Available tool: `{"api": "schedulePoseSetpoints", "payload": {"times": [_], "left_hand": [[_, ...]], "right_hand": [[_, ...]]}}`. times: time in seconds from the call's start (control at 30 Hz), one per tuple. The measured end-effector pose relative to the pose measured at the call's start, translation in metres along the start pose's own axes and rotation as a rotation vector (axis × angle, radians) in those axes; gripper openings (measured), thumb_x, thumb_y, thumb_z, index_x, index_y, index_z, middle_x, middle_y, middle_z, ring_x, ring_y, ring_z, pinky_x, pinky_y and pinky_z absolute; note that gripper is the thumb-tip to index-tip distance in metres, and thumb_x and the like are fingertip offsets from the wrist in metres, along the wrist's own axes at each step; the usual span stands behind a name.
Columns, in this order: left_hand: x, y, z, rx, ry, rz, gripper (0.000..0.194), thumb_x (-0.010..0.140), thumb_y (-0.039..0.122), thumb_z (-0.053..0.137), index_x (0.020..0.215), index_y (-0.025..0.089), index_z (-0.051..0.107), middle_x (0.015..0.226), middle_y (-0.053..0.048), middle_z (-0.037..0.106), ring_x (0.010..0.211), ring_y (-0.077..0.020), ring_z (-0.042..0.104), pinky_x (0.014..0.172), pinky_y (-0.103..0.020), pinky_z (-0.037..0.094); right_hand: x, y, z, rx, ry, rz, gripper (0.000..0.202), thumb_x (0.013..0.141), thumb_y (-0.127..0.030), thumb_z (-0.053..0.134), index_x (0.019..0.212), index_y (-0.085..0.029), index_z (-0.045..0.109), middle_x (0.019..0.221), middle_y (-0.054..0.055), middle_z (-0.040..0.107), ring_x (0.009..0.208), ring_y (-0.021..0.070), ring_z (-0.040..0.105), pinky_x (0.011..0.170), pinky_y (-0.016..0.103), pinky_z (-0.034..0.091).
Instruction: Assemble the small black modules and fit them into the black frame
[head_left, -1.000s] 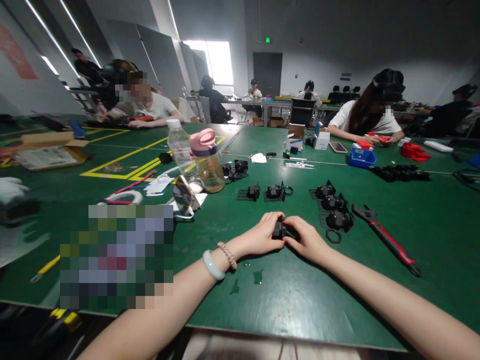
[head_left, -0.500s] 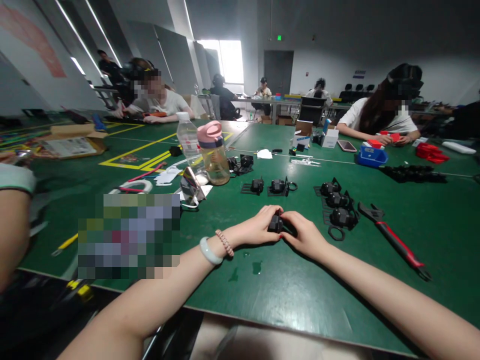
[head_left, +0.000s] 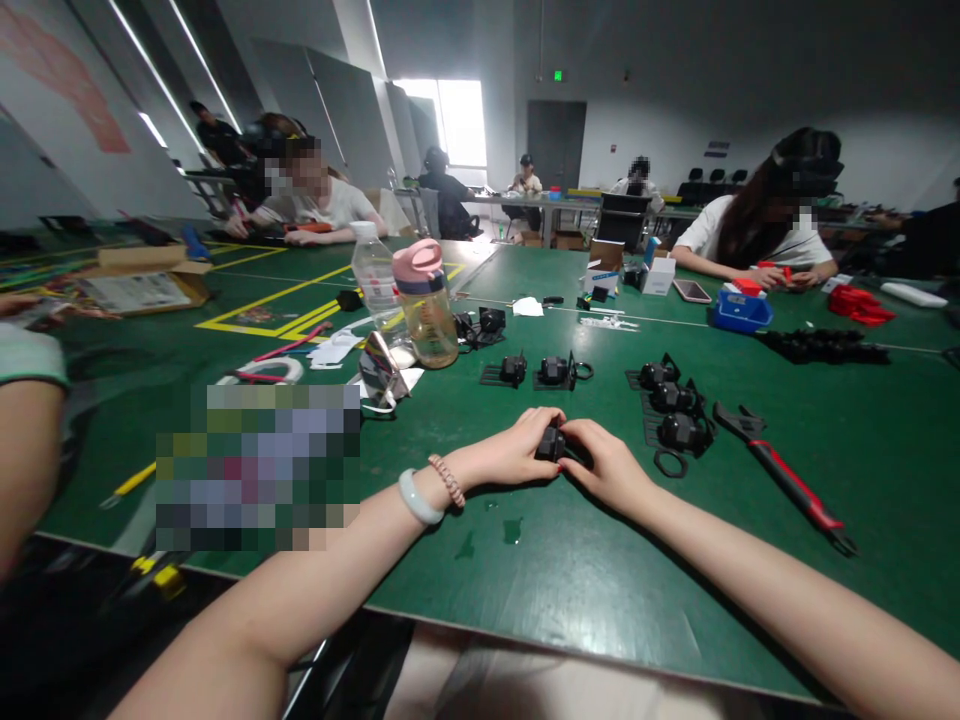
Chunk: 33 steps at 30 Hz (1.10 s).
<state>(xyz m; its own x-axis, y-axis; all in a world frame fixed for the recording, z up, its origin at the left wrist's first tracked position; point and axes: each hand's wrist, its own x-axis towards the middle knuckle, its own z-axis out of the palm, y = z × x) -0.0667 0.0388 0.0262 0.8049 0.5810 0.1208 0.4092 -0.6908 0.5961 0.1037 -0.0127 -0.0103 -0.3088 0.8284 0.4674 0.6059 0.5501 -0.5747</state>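
Observation:
In the head view, a black plastic fitting [head_left: 550, 444] with a faceted, nut-like body sits between my two hands, just over the green table. My left hand [head_left: 521, 447] closes its thumb and fingers round the left side of it. From the right, my right hand [head_left: 611, 462] pinches it with bent fingers. The fingers hide much of its far side. Beyond my hands are two similar black fittings on slotted plates, one [head_left: 513, 369] plain and one [head_left: 553, 371] beside a loose ring [head_left: 584, 370]. To the right, several more fittings [head_left: 679, 432] stand bunched, with another ring nut [head_left: 670, 463] in front.
An adjustable wrench [head_left: 799, 485] with red and black grips lies at right. A pink-lidded bottle [head_left: 427, 315], a clear bottle [head_left: 373, 270] and a propped phone [head_left: 381, 370] stand left of centre. A blue bin [head_left: 742, 312] is farther back. Co-workers sit across the table.
Both hands keep their hold on the black fitting in nearly the same place. The whole view has shifted very slightly.

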Motion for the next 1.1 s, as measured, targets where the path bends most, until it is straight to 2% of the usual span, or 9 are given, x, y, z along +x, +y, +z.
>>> {"api": "schedulePoseSetpoints", "payload": {"times": [0.43, 1.1], "left_hand": [[-0.0024, -0.0006, 0.0029, 0.011, 0.022, 0.012, 0.053, 0.064, 0.027, 0.056, 0.112, 0.017, 0.036, 0.107, -0.007, 0.042, 0.103, -0.0200, 0.040, 0.092, -0.035, 0.032], [-0.0011, -0.0017, 0.0026, 0.028, -0.023, 0.022, 0.053, 0.065, 0.033, 0.057, 0.111, 0.017, 0.036, 0.107, -0.008, 0.042, 0.102, -0.0210, 0.041, 0.090, -0.036, 0.034]], "right_hand": [[-0.0034, 0.0036, 0.0022, -0.002, 0.004, -0.036, 0.034, 0.072, -0.019, 0.051, 0.106, -0.020, 0.044, 0.099, 0.007, 0.052, 0.091, 0.0172, 0.051, 0.079, 0.033, 0.043], [-0.0057, 0.0061, 0.0004, 0.011, -0.014, -0.038, 0.038, 0.071, -0.020, 0.053, 0.108, -0.020, 0.043, 0.099, 0.006, 0.052, 0.090, 0.0168, 0.051, 0.079, 0.033, 0.043]]}}
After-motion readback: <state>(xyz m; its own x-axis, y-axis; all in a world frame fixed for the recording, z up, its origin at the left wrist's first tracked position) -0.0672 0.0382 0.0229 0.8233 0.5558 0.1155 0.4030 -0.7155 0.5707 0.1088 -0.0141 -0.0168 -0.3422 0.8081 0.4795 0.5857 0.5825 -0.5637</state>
